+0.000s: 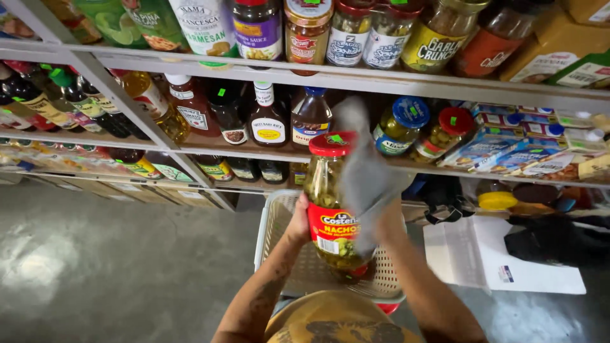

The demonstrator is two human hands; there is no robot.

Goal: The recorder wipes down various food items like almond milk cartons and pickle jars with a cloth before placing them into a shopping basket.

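Gripping a tall glass jar [332,203] of green pepper slices with a red lid, the left hand [298,219] wraps its left side above a white slatted basket [273,222]; the right hand [389,219], its grip mostly hidden, presses a grey cloth [365,174] against the jar's right side before stocked shelves [356,79].

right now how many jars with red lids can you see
3: one jar held in the left hand, one pickle jar on the middle shelf, one top-shelf jar. Others may be hidden.

A red-and-yellow label [333,230] wraps the held jar; blue-and-white boxes [508,152] lie on the right shelf.
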